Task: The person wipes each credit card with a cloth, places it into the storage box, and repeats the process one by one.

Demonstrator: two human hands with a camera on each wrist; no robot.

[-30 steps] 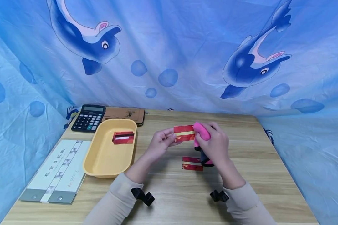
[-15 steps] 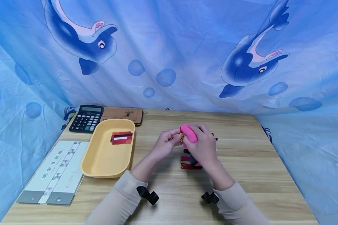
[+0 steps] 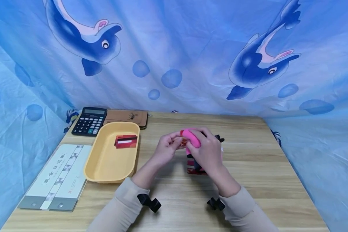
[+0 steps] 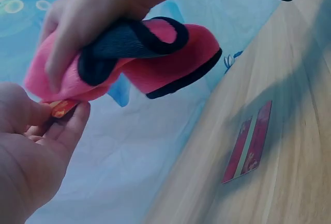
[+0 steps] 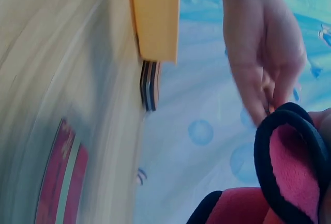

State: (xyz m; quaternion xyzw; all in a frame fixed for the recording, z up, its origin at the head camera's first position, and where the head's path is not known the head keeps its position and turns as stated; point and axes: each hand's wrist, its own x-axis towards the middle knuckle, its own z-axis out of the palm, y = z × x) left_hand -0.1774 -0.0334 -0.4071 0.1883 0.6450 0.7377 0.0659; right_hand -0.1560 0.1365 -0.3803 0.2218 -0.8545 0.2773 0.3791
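Between thumb and fingers my left hand (image 3: 166, 148) pinches the edge of a red card (image 3: 182, 144) with a gold stripe. My right hand (image 3: 207, 148) grips a bunched pink cloth (image 3: 192, 138) with a dark border, folded over the card and covering most of it. In the left wrist view the cloth (image 4: 170, 53) hangs in loose folds, and only a small end of the card (image 4: 63, 108) shows at the left fingertips. Under the right hand a second red card (image 3: 191, 171) lies on the table, partly hidden by the cloth; the left wrist view shows this card (image 4: 249, 142) whole.
A yellow tray (image 3: 88, 172) stands left of the hands, holding several red cards (image 3: 126, 141). Behind it are a calculator (image 3: 90, 121) and a brown notebook (image 3: 127, 117). A white and grey ledger (image 3: 56, 177) lies at the table's left edge. A blue dolphin-print curtain (image 3: 174, 54) hangs behind.
My right hand has moved left with the cloth, from the card's right end to over most of it. Over the last half second, the cloth has slid slightly further left. My left hand keeps its pinch.
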